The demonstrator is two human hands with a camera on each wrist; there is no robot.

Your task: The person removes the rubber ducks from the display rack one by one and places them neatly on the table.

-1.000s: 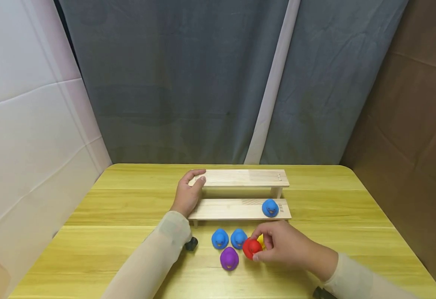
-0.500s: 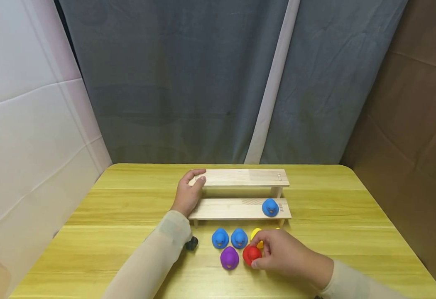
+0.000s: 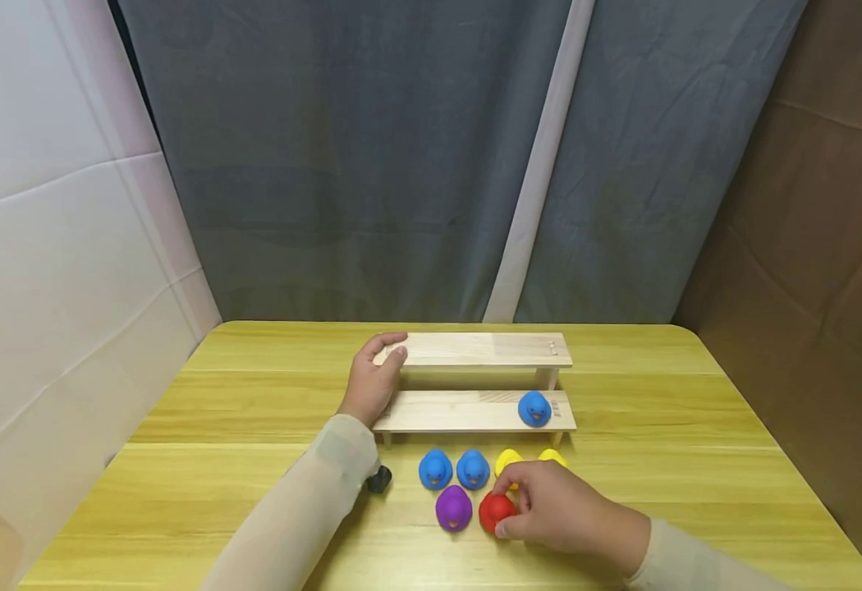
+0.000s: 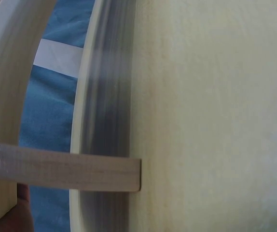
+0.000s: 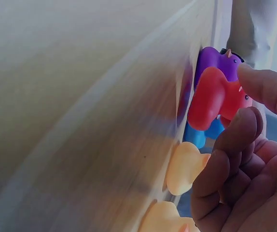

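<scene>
My left hand [image 3: 370, 384] grips the left end of the upper board of a wooden two-step rack [image 3: 483, 351]. In the left wrist view, a bit of that hand shows beside the rack's crosspiece [image 4: 61, 171]. With thumb and index finger, my right hand [image 3: 567, 509] pinches a red rubber duck [image 3: 495, 513], low over the table or on it. To its left sits a purple duck [image 3: 454, 510]. Behind are two blue ducks, a left one [image 3: 435, 470] and a right one [image 3: 473, 470], then a yellow duck [image 3: 508, 461], partly hidden by my right hand, and another yellow duck [image 3: 552, 456].
A blue duck [image 3: 534, 409] sits on the right end of the rack's lower board [image 3: 453, 413]. A small black object [image 3: 379, 480] is by the left sleeve. Grey curtains [image 3: 342, 164] hang behind the table [image 3: 180, 492].
My right hand has drawn the red duck toward the table's near edge, so it now stands beside the purple one. The yellow ducks have come into sight. My left hand stays put.
</scene>
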